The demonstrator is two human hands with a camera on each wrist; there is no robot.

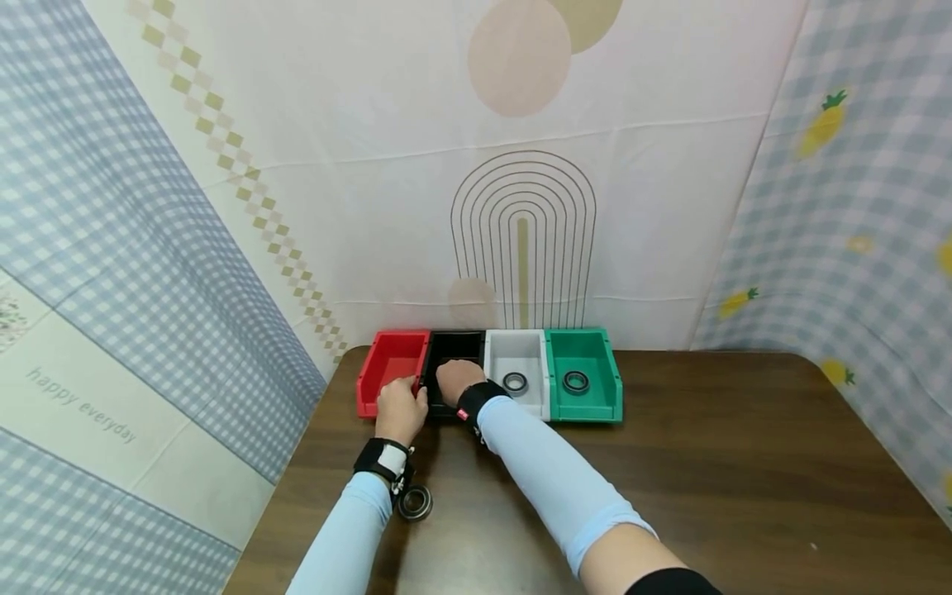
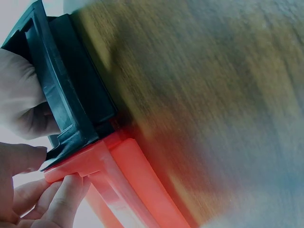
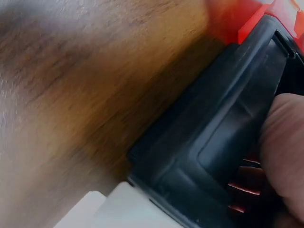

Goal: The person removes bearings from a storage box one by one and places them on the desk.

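Observation:
My left hand (image 1: 402,411) is at the front where the red bin (image 1: 390,364) meets the black bin (image 1: 455,342). Its thumb and fingers pinch their adjoining walls, as the left wrist view shows. Inside the black bin is my right hand (image 1: 459,382), reaching down with bent fingers; the fingertips and anything under them are hidden. One ball bearing (image 1: 515,383) lies in the white bin (image 1: 513,347) and another bearing (image 1: 576,382) in the green bin (image 1: 580,345). A third bearing (image 1: 415,502) rests on the table beside my left wrist.
The bins stand side by side in a row at the back of the brown wooden table (image 1: 706,463). A patterned cloth (image 1: 387,207) hangs directly behind them, with checked cloth (image 1: 848,207) on the right side and more on the left.

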